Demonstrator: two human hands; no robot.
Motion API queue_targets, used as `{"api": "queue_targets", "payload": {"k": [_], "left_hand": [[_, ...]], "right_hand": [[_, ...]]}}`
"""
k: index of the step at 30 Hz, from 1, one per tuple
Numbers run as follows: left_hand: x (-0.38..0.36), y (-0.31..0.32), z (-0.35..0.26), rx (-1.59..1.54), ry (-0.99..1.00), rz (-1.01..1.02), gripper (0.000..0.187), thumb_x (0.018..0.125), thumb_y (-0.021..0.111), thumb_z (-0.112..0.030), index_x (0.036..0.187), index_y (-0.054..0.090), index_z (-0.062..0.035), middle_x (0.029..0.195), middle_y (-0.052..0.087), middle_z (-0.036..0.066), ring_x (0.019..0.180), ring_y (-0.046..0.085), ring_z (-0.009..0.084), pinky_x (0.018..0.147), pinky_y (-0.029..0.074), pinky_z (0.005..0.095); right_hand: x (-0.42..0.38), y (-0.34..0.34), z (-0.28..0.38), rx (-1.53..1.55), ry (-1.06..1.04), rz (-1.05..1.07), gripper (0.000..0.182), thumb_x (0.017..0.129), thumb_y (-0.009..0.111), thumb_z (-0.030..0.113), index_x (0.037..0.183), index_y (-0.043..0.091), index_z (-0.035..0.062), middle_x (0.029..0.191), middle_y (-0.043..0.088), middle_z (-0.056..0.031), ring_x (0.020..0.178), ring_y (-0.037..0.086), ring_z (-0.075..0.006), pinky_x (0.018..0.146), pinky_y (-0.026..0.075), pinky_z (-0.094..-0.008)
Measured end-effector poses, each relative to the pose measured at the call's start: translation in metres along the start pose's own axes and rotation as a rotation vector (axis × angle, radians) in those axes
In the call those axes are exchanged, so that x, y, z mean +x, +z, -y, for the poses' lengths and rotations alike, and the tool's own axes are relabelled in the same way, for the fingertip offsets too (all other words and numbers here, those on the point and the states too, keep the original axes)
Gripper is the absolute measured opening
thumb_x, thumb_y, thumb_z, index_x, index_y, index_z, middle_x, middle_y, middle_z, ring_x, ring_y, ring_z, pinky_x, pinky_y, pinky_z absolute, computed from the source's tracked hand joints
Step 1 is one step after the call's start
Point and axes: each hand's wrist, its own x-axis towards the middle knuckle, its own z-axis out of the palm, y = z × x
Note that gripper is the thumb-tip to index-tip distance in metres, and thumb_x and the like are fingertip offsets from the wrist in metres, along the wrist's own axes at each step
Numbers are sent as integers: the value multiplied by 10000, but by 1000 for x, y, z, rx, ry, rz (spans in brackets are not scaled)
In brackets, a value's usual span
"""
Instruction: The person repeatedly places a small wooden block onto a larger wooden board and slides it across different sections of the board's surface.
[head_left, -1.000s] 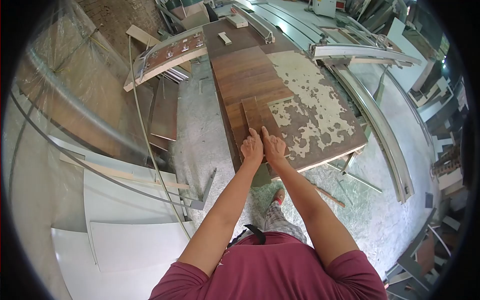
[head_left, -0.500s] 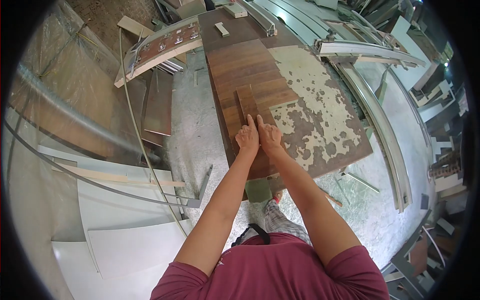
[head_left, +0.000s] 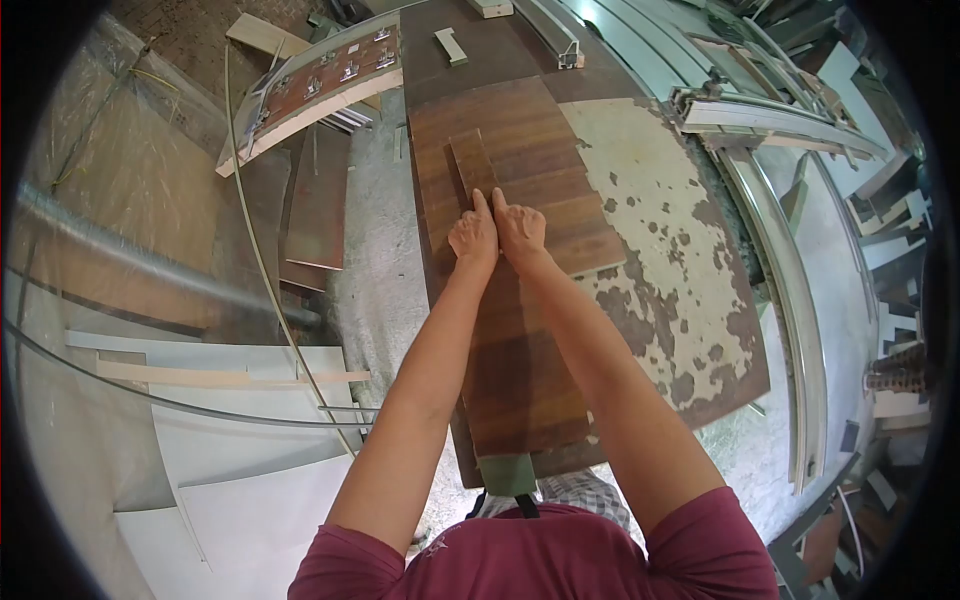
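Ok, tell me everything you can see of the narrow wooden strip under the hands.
The narrow wooden strip is a short, flat, dark brown board with visible grain. It lies flat on the wider brown planks, running away from the person. The left hand and right hand press side by side on its near end, fingertips pointing along it.

Two hands on the bench: left hand (head_left: pixel 474 236) and right hand (head_left: pixel 519 229), pressed side by side against one short wood strip (head_left: pixel 470 165). One worktable (head_left: pixel 690 300) with peeling pale coating. One small wood block (head_left: pixel 451 46) at the far end. One curved jig with clamps (head_left: pixel 320 85) at left. One maroon shirt (head_left: pixel 540 555).
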Motion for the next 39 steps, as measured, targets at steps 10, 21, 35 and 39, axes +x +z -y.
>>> {"api": "queue_targets", "payload": {"k": [10,21,35,39], "left_hand": [[135,15,6,57,-5,-123,382,858,386,-142,1230,348,-64,889,604,191,827,598,328,686,477,416],[127,19,5,54,5,-119,376,871,350,-161,1238,345,-80,932,588,197,854,590,331,694,474,424],[-96,3,-20,-28,-58,-86,436,841,404,-132,1266,329,-70,883,593,156,813,602,285,673,499,378],[-162,-2,-27,-15,-57,-53,450,835,418,-129,1269,326,-59,880,589,161,815,600,285,671,502,373]], "right_hand": [[139,28,-9,101,-35,37,296,714,603,132,957,441,85,743,636,-123,738,631,-260,591,486,-343],[127,20,-11,118,0,51,212,773,532,142,966,473,79,771,639,-123,755,631,-257,606,490,-338],[-96,-38,-11,-36,-35,119,525,750,569,147,1232,371,84,756,639,-107,710,633,-236,572,486,-315],[-158,-51,-11,-54,5,131,500,784,495,94,1261,351,130,743,636,-112,680,631,-241,550,488,-319]]}}
